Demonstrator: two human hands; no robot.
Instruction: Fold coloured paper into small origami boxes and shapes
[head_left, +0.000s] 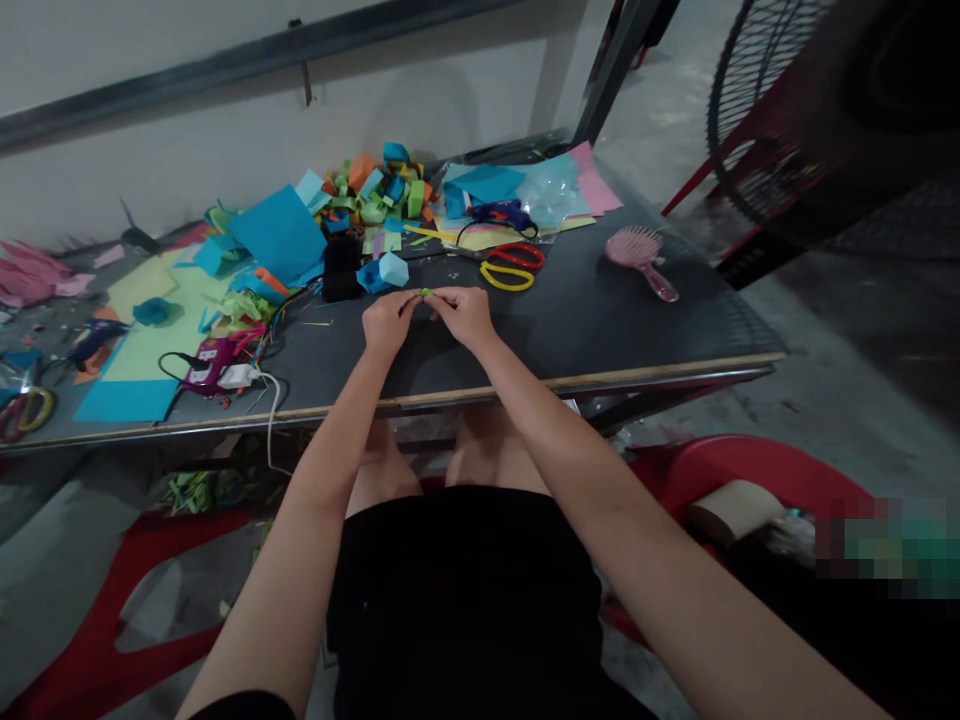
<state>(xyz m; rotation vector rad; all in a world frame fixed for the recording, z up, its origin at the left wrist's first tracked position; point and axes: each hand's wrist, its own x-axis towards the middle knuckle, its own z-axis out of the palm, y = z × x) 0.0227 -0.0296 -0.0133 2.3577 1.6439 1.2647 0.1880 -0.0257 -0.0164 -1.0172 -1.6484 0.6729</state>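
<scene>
My left hand (388, 322) and my right hand (466, 314) meet over the dark table (600, 330), fingers pinched together on a small green paper piece (425, 293) between them. Just beyond my hands lie a folded blue paper shape (384, 272) and a black block (341, 268). Red-handled scissors (517, 255) and yellow-handled scissors (507, 277) lie to the right of that. A pile of coloured paper loops (375, 190) sits further back.
A pink hairbrush (641, 258) lies at the right. Blue and yellow paper sheets (150, 330), a pink glue gun (214, 360) with cable, and a blue glue gun (501, 213) crowd the left and back. A fan (787, 110) stands right; red plastic chairs (720, 475) below.
</scene>
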